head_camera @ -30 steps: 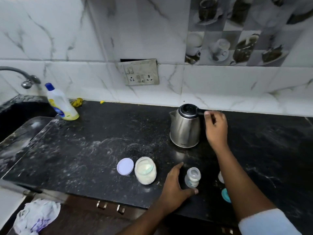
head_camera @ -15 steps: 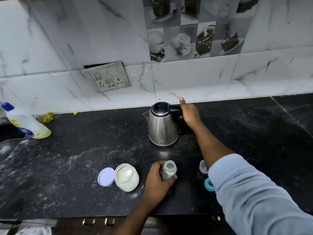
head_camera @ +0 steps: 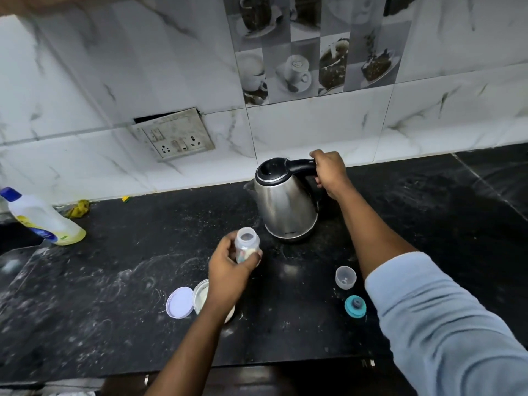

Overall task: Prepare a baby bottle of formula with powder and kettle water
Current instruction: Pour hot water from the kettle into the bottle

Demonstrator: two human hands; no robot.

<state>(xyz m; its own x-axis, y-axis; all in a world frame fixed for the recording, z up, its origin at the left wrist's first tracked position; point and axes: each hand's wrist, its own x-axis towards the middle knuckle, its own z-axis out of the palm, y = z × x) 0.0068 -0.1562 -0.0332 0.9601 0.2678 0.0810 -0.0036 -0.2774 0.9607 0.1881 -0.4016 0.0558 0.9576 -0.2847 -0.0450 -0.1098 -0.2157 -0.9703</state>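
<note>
Here, both hands full: left hand (head_camera: 228, 270) around baby bottle (head_camera: 247, 247), right hand (head_camera: 328, 172) on kettle (head_camera: 285, 207) handle

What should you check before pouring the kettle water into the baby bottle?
1. Right hand wrapped round the kettle handle: ok.
2. Left hand holding the baby bottle: ok.
3. Bottle mouth open, teal nipple ring off on the counter: ok.
4. Spout over the bottle mouth: not ok, it sits behind and beside it.
5. Kettle lid shut: ok.
6. Water hot enough: cannot tell.
</note>
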